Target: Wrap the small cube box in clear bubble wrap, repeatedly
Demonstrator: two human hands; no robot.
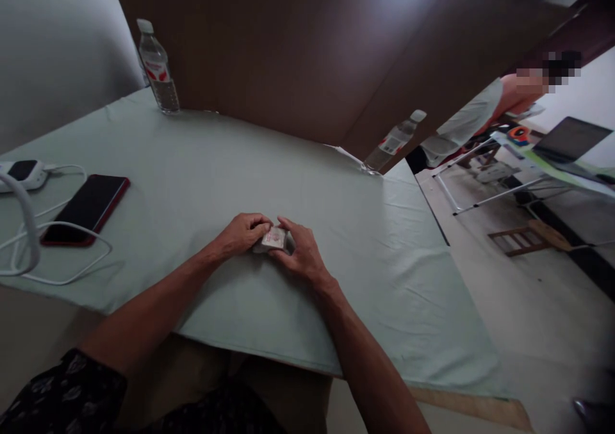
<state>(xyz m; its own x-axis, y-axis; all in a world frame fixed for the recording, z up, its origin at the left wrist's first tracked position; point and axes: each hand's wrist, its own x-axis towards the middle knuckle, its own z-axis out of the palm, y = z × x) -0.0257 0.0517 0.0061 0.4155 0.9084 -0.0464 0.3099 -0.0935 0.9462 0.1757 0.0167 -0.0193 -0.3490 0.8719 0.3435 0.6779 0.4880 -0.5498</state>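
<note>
A small pale block with reddish print, like a stack of cards [275,237], is between my two hands near the front middle of the cloth-covered table [298,187]. My left hand [244,232] grips its left side, with the thumb along the upper left edge. From the right, my right hand [302,249] holds it between the thumb at the near edge and the fingers at the far edge. The underside of the block is hidden.
A phone [87,210] with white cables and a white power strip [26,174] lie at the left. Bottles [158,69] [394,141] stand by the brown panel [269,50]. Beyond the right edge are a person [523,91], a laptop [571,141] and a wooden stool [533,237].
</note>
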